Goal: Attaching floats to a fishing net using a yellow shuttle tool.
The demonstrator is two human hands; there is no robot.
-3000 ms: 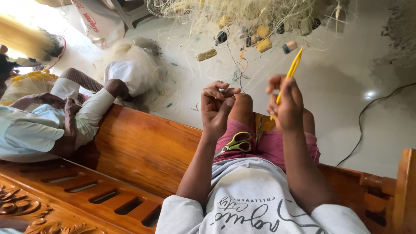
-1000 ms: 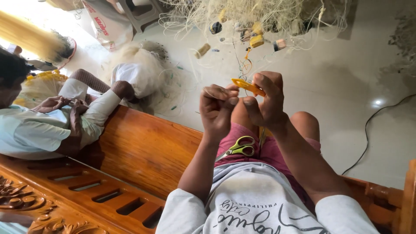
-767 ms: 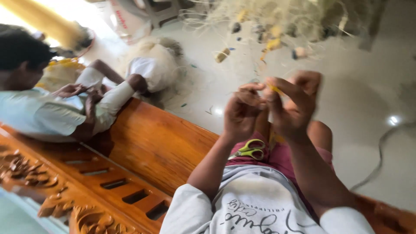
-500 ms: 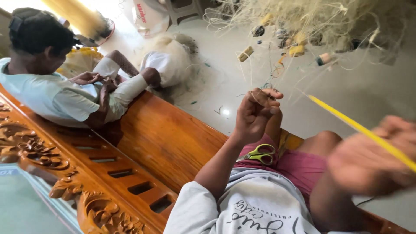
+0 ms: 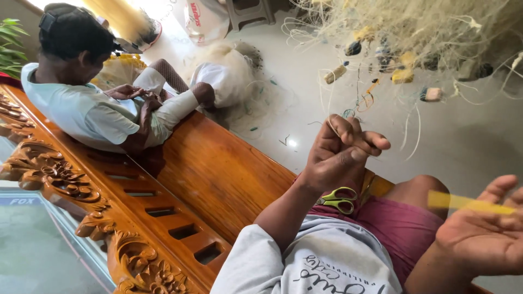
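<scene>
My left hand [image 5: 339, 153] is raised over my lap with its fingers closed, pinching fine, nearly invisible net thread. My right hand [image 5: 485, 235] is far out at the lower right and grips a flat yellow netting needle [image 5: 468, 202], blurred by motion. Scissors [image 5: 339, 199] with yellow-green handles lie on my maroon shorts [image 5: 406, 228] just below the left hand. A heap of pale fishing net [image 5: 414, 27] with small floats is spread on the floor ahead of me.
I sit on a carved wooden bench [image 5: 212, 174]. Another person [image 5: 81, 103] sits on it to my left, both hands busy with net. A white bundle of net [image 5: 229, 76] and a plastic bag [image 5: 204, 19] lie on the tiled floor.
My right hand has swung away from the left hand, out to the right and down, carrying the yellow needle. The left hand stayed raised. The view turned left toward the other person.
</scene>
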